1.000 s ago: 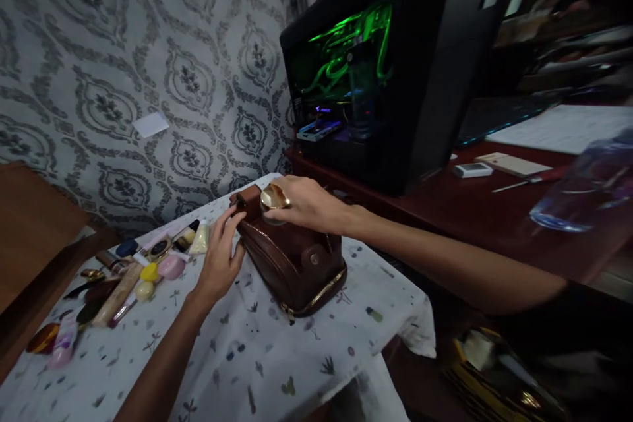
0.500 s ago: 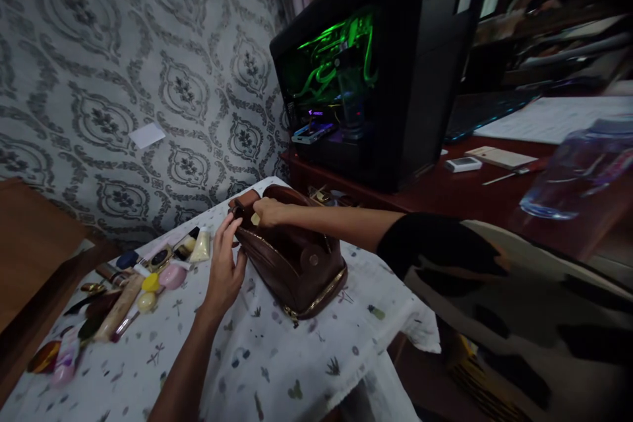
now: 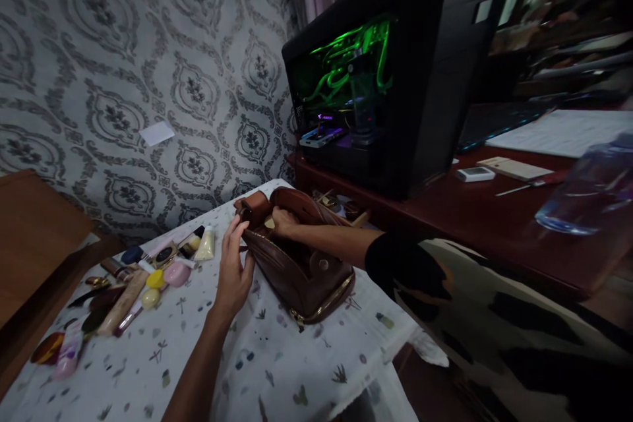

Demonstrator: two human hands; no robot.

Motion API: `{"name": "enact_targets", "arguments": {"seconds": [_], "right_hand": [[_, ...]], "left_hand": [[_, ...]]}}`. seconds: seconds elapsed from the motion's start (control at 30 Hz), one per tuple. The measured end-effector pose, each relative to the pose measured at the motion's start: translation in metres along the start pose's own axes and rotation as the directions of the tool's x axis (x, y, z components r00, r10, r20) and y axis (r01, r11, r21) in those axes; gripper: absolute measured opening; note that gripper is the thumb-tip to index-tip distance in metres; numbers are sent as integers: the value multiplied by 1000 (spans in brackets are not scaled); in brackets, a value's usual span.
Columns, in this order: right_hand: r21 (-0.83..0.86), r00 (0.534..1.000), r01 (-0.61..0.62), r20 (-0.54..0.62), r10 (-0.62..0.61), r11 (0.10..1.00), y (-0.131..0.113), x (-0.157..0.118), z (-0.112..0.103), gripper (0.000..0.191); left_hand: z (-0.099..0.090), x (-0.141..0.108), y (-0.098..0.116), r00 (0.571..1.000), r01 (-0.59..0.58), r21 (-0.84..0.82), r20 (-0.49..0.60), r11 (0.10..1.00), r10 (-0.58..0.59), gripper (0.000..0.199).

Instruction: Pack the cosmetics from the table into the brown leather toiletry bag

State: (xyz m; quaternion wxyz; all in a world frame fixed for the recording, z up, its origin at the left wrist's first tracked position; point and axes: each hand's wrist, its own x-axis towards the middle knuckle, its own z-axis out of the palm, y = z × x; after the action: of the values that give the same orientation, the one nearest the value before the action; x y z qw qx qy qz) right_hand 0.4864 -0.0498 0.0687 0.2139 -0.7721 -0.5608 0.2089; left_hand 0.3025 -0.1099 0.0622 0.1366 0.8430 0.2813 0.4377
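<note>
A brown leather handbag with gold zips lies unzipped on the patterned white tablecloth. My left hand is at its near left side, fingertips closed on the rim by the strap end and thumb along the outer wall. Reaching into the opening, my right hand has its fingers closed around a small pale yellow item, whose kind I cannot make out. The bag's inner bottom is hidden by the right forearm and shadow.
Left on the cloth lie several cosmetics, among them a cream tube, a pink round container and a yellow-capped jar. A PC case with green lights and a clear bottle stand on the red desk.
The view has shifted slightly, so everything sits a little further right. My right hand has moved slightly within the bag, still with the pale item. My left hand stays at the rim.
</note>
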Motion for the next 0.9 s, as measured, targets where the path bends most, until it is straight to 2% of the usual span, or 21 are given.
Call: {"name": "enact_targets", "arguments": {"seconds": [0.47, 0.8, 0.9], "right_hand": [[33, 999, 42, -19, -42, 999, 5, -1, 8, 41], [40, 997, 33, 65, -35, 999, 8, 4, 8, 36], [40, 999, 38, 27, -39, 998, 8, 5, 10, 35]], "left_hand": [[7, -3, -1, 999, -10, -19, -52, 1000, 9, 52], [9, -5, -4, 998, -5, -9, -58, 1000, 4, 50], [9, -5, -4, 998, -9, -21, -57, 1000, 8, 50]]}}
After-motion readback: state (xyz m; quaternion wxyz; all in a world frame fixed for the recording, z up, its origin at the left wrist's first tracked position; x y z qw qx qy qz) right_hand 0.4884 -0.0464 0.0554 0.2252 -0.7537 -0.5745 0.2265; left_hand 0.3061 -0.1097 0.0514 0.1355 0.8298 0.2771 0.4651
